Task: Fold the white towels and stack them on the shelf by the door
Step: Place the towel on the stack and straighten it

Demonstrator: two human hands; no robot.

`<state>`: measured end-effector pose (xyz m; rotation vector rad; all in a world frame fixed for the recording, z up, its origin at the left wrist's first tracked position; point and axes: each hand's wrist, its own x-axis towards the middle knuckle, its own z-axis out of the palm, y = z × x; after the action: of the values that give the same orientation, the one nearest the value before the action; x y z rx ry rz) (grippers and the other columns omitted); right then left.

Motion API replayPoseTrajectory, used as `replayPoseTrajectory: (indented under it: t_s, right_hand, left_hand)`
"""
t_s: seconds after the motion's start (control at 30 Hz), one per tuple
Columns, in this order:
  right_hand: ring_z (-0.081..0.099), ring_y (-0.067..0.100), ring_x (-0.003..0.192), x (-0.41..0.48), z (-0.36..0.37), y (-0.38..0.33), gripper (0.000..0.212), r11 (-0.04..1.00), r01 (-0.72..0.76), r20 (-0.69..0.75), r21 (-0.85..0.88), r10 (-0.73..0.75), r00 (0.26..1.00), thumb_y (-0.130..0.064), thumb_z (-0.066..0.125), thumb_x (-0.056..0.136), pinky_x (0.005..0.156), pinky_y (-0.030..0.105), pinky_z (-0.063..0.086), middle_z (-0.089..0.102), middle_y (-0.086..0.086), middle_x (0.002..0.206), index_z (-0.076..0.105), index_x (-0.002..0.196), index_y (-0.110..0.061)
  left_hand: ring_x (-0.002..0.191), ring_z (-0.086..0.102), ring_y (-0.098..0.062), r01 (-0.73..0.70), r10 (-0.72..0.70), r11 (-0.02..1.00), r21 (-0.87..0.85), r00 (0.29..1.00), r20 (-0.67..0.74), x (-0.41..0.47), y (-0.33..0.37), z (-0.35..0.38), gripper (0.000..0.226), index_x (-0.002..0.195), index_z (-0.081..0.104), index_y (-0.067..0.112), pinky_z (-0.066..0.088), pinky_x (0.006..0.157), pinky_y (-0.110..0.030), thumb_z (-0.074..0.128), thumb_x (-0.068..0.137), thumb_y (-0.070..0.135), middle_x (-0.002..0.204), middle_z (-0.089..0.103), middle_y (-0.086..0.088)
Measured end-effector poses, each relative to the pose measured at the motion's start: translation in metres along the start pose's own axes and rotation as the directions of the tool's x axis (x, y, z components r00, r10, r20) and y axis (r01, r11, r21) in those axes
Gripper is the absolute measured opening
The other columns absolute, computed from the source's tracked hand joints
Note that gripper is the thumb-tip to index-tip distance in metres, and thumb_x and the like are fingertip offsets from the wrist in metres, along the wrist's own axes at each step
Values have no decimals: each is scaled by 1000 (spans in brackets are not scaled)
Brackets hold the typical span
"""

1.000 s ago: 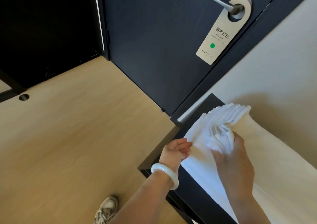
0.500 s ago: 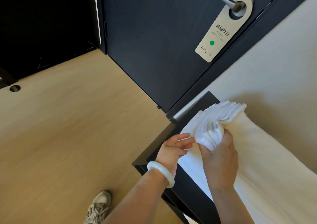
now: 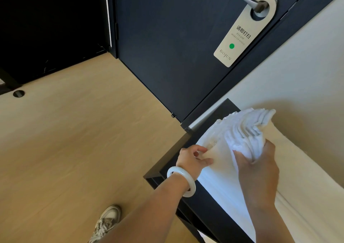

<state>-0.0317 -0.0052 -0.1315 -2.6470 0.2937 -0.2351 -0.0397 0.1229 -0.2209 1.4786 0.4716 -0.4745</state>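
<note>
Nearest us, our left hand [image 3: 193, 157], which lay flat and loose half a second ago, has now closed thumb and fingers in a pinch on an edge low in the pile. Just beyond, our right hand [image 3: 258, 170] is curled tight round a fanned bundle of the white towels [image 3: 245, 129], raising it (how many layers, we cannot tell). The pile sits on the black shelf [image 3: 167, 166] beside the dark door [image 3: 167, 37]. We judge that stacking is under way and the pile is being squared.
</note>
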Motion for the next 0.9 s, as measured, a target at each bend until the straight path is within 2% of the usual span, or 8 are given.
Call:
replayPoseTrajectory:
  t_s: [0.07,0.23,0.3,0.37,0.47,0.57,0.73,0.9]
  right_hand:
    - [61,38,104,0,-3,-3,61,1000,9,-4,10,-8,1000,-26,75,85,90,45,51,62,12,117,42,135,-14]
    - [57,38,115,-3,-2,-2,67,997,66,-44,-41,-67,997,-15,76,83,98,50,49,59,12,129,42,141,-13]
    - [54,37,120,-12,11,0,73,987,116,-30,-115,-120,992,-14,80,79,101,53,46,57,12,134,43,142,-12]
    - [47,37,130,-25,30,8,85,944,201,58,-262,-192,980,-17,86,72,108,53,40,49,15,144,39,144,-8]
    - [34,33,142,-32,42,15,104,894,279,115,-352,-255,960,-19,91,64,118,50,28,36,16,153,31,147,-5]
    - [30,34,144,-33,46,19,112,865,300,100,-403,-284,953,-25,94,60,118,53,26,34,19,154,28,148,-3]
    - [23,40,146,-36,65,20,128,797,317,161,-514,-273,948,-36,96,51,120,52,17,28,24,155,26,150,4]
    - [33,40,138,-21,76,17,118,788,273,125,-552,-246,961,-34,95,54,108,52,30,35,23,149,31,147,1]
  left_hand:
    - [92,63,-18,23,-23,999,39,1000,5,2,4,2,26,102,63,33,46,72,-21,78,81,37,119,50,-1]
    - [78,64,-16,-51,57,996,79,995,-83,10,8,3,10,89,60,20,42,54,-18,69,91,24,105,64,-4]
    - [82,68,-17,-9,8,1000,-17,994,-108,7,-1,1,8,88,60,19,54,64,-25,67,91,18,100,66,-3]
    - [84,72,-19,73,-121,958,-276,980,-161,4,-15,-4,6,93,61,12,59,82,-34,65,91,8,99,67,-6]
    - [86,72,-25,162,-313,754,-637,940,-132,-1,-32,-16,18,102,57,3,57,89,-37,52,92,-11,99,66,-14]
    - [97,67,-27,208,-345,740,-640,934,-96,-5,-44,-23,33,108,57,0,56,91,-35,39,90,-21,108,65,-19]
    - [106,66,-25,204,-268,697,-688,963,15,-10,-38,-14,42,118,56,2,54,95,-35,36,90,-23,114,66,-14]
    - [99,71,-25,235,-274,633,-738,959,70,-6,-42,-16,30,114,60,2,56,92,-37,54,90,-16,109,71,-15]
